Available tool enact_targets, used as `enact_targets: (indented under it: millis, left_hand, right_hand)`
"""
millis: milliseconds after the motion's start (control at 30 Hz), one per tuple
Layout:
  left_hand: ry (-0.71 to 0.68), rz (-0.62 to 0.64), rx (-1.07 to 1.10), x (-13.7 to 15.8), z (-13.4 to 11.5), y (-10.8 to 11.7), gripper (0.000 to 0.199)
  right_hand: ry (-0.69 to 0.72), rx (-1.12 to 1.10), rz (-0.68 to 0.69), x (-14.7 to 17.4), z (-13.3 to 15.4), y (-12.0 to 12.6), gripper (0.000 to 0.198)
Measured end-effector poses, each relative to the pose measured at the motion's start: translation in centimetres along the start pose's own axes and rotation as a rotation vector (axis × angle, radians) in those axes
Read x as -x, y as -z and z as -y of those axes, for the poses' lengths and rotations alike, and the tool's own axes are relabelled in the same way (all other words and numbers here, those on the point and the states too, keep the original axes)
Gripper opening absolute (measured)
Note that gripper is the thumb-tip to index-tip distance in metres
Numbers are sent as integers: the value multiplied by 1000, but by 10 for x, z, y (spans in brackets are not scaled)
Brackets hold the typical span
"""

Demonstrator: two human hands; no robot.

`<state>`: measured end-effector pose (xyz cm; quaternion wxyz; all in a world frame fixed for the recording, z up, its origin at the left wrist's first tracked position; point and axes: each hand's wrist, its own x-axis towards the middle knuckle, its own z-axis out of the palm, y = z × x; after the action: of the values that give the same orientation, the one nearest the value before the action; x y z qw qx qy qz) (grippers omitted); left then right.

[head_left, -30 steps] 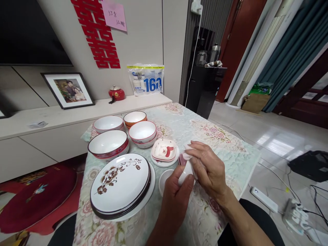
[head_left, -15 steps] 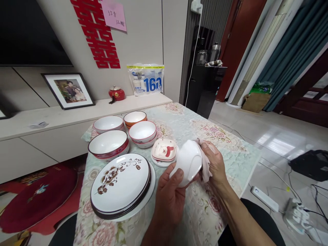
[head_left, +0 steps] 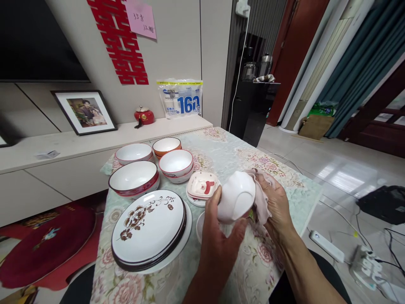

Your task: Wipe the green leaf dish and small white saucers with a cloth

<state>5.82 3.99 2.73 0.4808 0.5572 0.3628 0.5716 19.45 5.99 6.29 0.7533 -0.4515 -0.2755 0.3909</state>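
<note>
A small white bowl (head_left: 237,196) is held tilted over the table, its outer side turned up to me. My left hand (head_left: 218,236) grips it from the left, fingers on the far side and thumb low along the near edge. My right hand (head_left: 278,207) is closed on a pale pink cloth (head_left: 262,196), pressed against the bowl's right side; some fingers are hidden. Just beyond the left hand lie small square dishes (head_left: 202,185) with a red scarf design, stacked on a white plate. Part of another white dish (head_left: 200,226) shows behind my left wrist.
Brown-flowered plates (head_left: 148,228) are stacked at the left of the floral tablecloth (head_left: 221,147). Behind them stand several bowls, including a red-rimmed bowl (head_left: 176,162) and a dark-rimmed bowl (head_left: 133,177). A low cabinet (head_left: 133,133) borders the table's far side.
The bowl has turned and shifted slightly right with the cloth. My left hand has changed its hold, its thumb moving off the bowl's face toward the lower edge. A white dish below came into view.
</note>
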Motion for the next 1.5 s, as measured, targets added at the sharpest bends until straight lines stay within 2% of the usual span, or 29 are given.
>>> enact_targets:
  millis: [100, 233, 433, 533, 600, 700, 767, 867, 967, 1033, 1100, 1167, 1233, 1300, 1400, 1500]
  left_hand:
    - [-186, -40, -430, 3, 7, -1, 89]
    - [-275, -136, -708, 2, 10, 2, 92]
    - [-480, -150, -840, 5, 8, 6, 73]
    - [-523, -127, -811, 6, 6, 6, 68]
    - [-514, -80, -775, 6, 5, 6, 71]
    - [-426, -21, -689, 5, 5, 6, 80]
    - [-350, -20, -619, 4, 6, 6, 84]
    - [-259, -36, -530, 4, 7, 5, 85]
    - [-171, -61, -445, 3, 7, 4, 83]
    - [-103, -63, -362, 1, 4, 3, 81]
    - [1, -47, -246, -1, -1, 3, 81]
    - [178, -20, -69, -2, -7, 3, 85]
    - [401, 42, 180, -2, -13, 4, 87]
    - [555, 138, 480, -2, -17, 5, 75]
    - [629, 245, 825, -1, -19, 8, 44]
    - [731, 252, 975, -2, -18, 8, 47]
  right_hand:
    - [-18, 43, 42, 7, 2, -1, 33]
    - [-84, 64, 112, 13, 3, -2, 35]
    - [-111, 63, 136, 15, 7, -6, 38]
    - [-137, 52, 128, 15, 8, -7, 37]
    - [-146, 49, 137, 14, 8, -6, 37]
    - [-112, 107, 167, 11, 6, -2, 38]
    - [-9, 222, 197, 10, 4, 1, 35]
    - [294, 519, 242, 13, 1, 1, 26]
    - [617, 779, 276, 20, -1, -2, 24]
    - [732, 843, 330, 22, 1, -4, 23]
    - [738, 839, 393, 19, 4, -2, 22]
    - [675, 799, 390, 13, 8, 2, 22]
    - [627, 781, 305, 5, 10, 8, 24]
    - [631, 803, 180, -3, 10, 15, 26]
    - [631, 823, 68, -13, 8, 25, 30]
    - [617, 779, 117, -17, 7, 32, 36]
